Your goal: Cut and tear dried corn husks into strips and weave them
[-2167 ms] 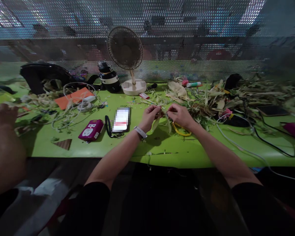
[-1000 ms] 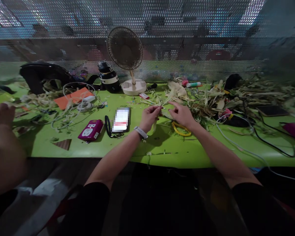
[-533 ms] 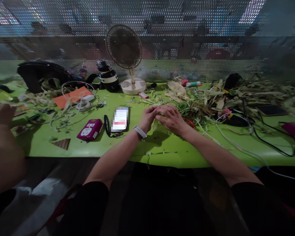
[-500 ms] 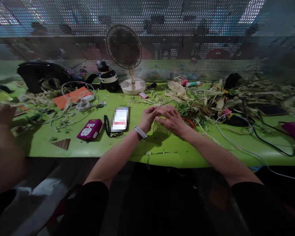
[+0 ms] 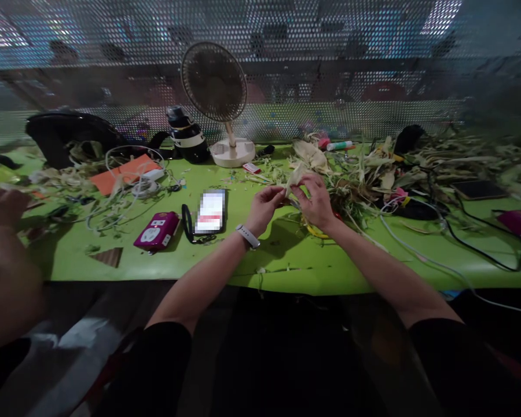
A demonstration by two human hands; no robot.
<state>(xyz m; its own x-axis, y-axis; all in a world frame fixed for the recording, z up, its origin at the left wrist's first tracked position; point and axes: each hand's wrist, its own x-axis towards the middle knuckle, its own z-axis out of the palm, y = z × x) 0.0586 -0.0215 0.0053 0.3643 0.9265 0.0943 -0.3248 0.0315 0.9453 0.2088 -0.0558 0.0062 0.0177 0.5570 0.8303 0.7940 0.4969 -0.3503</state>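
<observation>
The right hand (image 5: 316,200) no longer covers the left hand's (image 5: 263,207) fingertips; a pale leaf (image 5: 294,176) now rises between them, over the worktop (image 5: 304,258). Both hands' fingers seem pinched on it, apparently steadying it from two sides.

Table cover (image 5: 78,264) looks smooth, plasticky, semi-gloss from where I stand. Held husk (image 5: 295,178) is thin, papery, matt; husk pile (image 5: 443,156) reads dry, rough, fibrous. Power block (image 5: 158,230): glossy hard plastic. Fan base (image 5: 233,154): smooth pale plastic. Perforated screen (image 5: 330,119): metal-looking, slight sheen. Orange sheet (image 5: 125,174): matt paper. Brown scrap (image 5: 108,257): ridged, cardboard-like. Wristband (image 5: 248,236): smooth, rubbery. Sleeves (image 5: 169,359): matt cloth.
</observation>
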